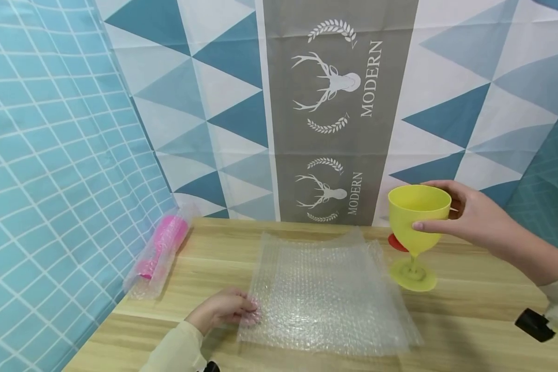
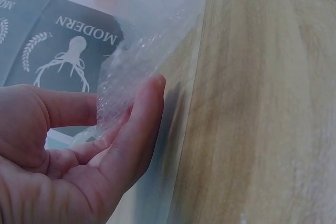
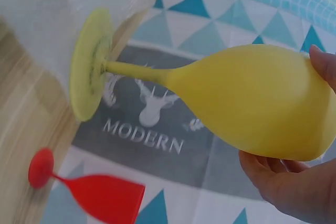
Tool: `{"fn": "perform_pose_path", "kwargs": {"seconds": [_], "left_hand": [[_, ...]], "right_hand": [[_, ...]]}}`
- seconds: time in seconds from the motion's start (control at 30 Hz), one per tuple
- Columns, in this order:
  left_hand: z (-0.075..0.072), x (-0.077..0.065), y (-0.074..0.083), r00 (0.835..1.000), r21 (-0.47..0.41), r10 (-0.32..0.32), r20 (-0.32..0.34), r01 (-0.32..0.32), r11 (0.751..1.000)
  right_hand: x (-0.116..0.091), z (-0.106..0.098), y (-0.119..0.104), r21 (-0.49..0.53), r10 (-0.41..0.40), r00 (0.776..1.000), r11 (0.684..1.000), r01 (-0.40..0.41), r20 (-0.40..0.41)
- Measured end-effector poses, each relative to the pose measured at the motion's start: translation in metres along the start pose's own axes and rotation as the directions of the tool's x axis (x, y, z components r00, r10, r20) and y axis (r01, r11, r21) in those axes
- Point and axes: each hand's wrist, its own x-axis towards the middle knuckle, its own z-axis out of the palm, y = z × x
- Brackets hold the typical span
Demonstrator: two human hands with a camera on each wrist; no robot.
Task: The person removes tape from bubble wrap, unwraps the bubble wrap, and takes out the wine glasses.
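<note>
Currently, bearings are taken from the centre of the clear bubble wrap (image 1: pixel 325 294), head view, 12 o'clock toward the backdrop (image 1: pixel 339 142). Wrap lies spread on the wood-grain table (image 1: pixel 493 305), its right edge showing more than one layer. Left hand (image 1: pixel 225 308) at about 9 o'clock: fingers (image 2: pixel 144 124) narrow, gripping the wrap's near-left edge; left wrist view has the film between the digits. Right hand (image 1: pixel 476 212) at 2 o'clock: thumb and fingers curved around the bowl of a yellow goblet (image 1: pixel 414 222), thumb on the near side. Goblet upright, mouth up, its foot beside the wrap's right edge and apparently raised off the table. Red goblet (image 3: pixel 107 198) behind it, mostly hidden in head view; in right wrist view it shows at 7 o'clock of the frame, foot on the table, not touching the yellow one. Between 9 and 10 o'clock, well apart: a bright pink item (image 1: pixel 163 243) inside its own bubble wrapping, next to the blue checked sheet (image 1: pixel 51 155).
</note>
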Motion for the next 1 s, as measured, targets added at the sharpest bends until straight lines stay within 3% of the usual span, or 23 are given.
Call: {"fn": "perform_pose_path", "kwargs": {"seconds": [0.27,0.67,1.0], "left_hand": [[0.0,0.0,-0.002,1.0,-0.012,0.015,0.014,-0.015,1.0],[0.0,0.0,-0.003,1.0,-0.003,0.021,0.005,-0.021,1.0],[0.002,-0.002,-0.001,1.0,0.0,0.017,0.0,-0.017,1.0]], "right_hand": [[0.01,-0.008,0.02,-0.055,-0.015,0.995,0.998,0.01,-0.102],[0.02,-0.024,0.068,-0.094,0.137,0.963,0.982,-0.163,-0.23],[0.026,-0.033,0.102,-0.076,0.212,0.936,0.967,-0.242,-0.28]]}}
